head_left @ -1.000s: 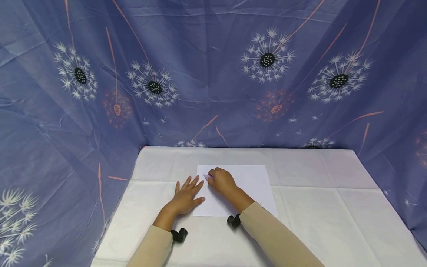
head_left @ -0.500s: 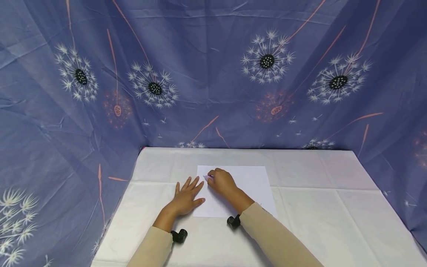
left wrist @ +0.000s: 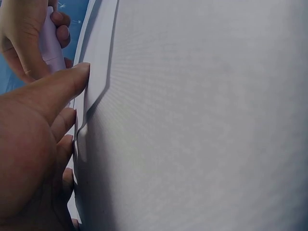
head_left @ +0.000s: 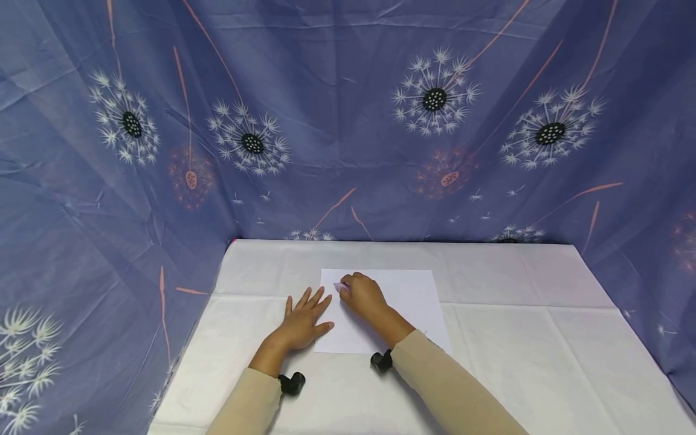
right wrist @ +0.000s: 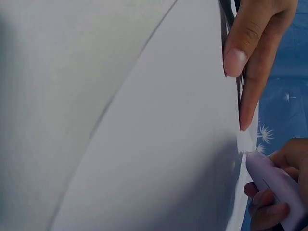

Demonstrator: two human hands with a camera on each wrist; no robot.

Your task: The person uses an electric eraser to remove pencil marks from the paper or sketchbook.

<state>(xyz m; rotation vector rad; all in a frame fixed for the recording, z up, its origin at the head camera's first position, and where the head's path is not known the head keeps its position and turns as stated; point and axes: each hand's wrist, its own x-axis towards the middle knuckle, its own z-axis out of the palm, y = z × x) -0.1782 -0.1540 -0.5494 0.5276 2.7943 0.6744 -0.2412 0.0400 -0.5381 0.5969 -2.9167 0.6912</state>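
A white sheet of paper [head_left: 410, 302] lies on the white-covered table. My right hand [head_left: 365, 296] grips a thick, light purple pen-shaped thing [right wrist: 275, 180], its tip down at the sheet's upper left part. Its exact kind I cannot tell; a seam crosses its body in the left wrist view, where fingers wrap round it. Spread flat at the sheet's left edge is my left hand [head_left: 301, 327], thumb and fingertips on the paper, the palm side over the tablecloth. In the right wrist view the left thumb [right wrist: 236, 60] and a finger press near the tip.
White cloth [head_left: 522, 338] with fold creases covers the table around the paper. Behind and to the left hangs a blue curtain [head_left: 337, 133] with dandelion prints. Small black cameras [head_left: 292, 383] sit at both wrists.
My right hand and the purple thing's tip have shifted very slightly up and right on the paper. The left hand has stayed in place.
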